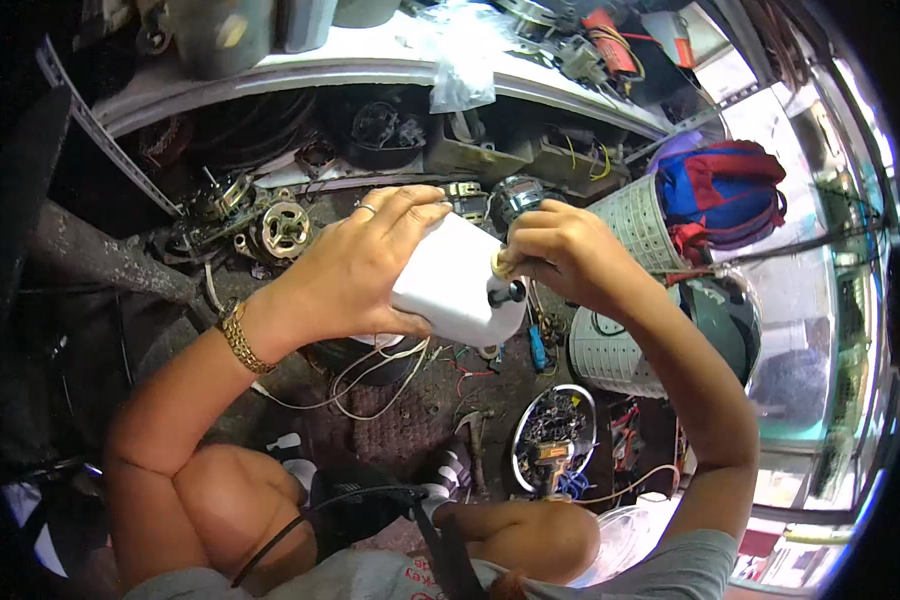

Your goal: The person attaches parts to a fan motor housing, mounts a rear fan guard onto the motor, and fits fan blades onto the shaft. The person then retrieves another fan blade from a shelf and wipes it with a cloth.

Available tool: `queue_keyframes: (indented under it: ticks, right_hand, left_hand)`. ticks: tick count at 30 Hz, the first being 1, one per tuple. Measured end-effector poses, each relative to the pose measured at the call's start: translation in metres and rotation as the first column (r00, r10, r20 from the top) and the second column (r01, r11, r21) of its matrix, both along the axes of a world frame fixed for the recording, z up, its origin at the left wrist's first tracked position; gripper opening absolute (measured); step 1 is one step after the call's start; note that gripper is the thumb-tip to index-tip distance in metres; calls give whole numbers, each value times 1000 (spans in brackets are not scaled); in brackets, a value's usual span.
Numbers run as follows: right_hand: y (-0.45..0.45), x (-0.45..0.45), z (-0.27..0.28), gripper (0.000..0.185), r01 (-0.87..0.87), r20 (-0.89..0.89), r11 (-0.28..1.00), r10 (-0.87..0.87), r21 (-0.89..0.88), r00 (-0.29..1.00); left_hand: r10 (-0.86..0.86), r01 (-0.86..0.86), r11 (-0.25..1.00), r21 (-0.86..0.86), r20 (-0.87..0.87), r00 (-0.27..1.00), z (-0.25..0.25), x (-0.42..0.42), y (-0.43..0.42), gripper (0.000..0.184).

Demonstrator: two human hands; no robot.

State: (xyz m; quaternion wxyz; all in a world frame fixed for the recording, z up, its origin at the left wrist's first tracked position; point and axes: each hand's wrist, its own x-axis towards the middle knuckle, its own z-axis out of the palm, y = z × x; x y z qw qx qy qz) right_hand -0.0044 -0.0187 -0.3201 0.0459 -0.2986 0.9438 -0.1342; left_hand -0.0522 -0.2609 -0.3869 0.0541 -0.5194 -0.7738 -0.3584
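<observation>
Holding white housing [442, 278] mid-air above floor [390, 428]: L hand [355, 262] clamps its side, fingers over top edge, thumb below. R hand [555, 250] pinches small yellowish pc [500, 263] at housing's R end, next to dark shaft [513, 291]. Risk, IMO: if pinch loosens, pc cd drop & get lost nr blue screwdriver [537, 347]; if L grip slackens, housing may twist or fall, w/ no other support visible.

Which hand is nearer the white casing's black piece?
Right: the right hand is above the black piece in view; the left hand holds the white casing from the opposite side.
</observation>
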Motion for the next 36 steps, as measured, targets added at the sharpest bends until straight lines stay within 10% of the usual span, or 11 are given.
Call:
queue_keyframes:
  ticks: [10,24,28,30,33,36]
  right_hand:
    - [5,1,-7,24,-40,-200,958,100,284,975]
    - [4,2,-26,25,163,-127,980,-148,112,981]
    - [15,8,-32,26,184,-75,980,-190,-76,979]
    - [39,28,-32,28,277,-30,918,-297,-283,954]
    - [85,93,-74,32,579,85,596,-652,-556,753]
    - [102,180,-144,21,787,362,268,-774,-556,519]
  left_hand:
    - [-11,2,987,-161,-56,998,10,-4,-12,107]
    - [17,-57,985,-161,-242,970,4,5,-13,94]
    - [6,29,997,67,-473,881,-12,31,-36,50]
    - [-300,265,948,-178,-211,930,-37,51,-45,37]
    - [113,177,753,-633,390,914,-95,58,-49,44]
    - [33,77,943,-323,324,946,-170,2,-30,55]
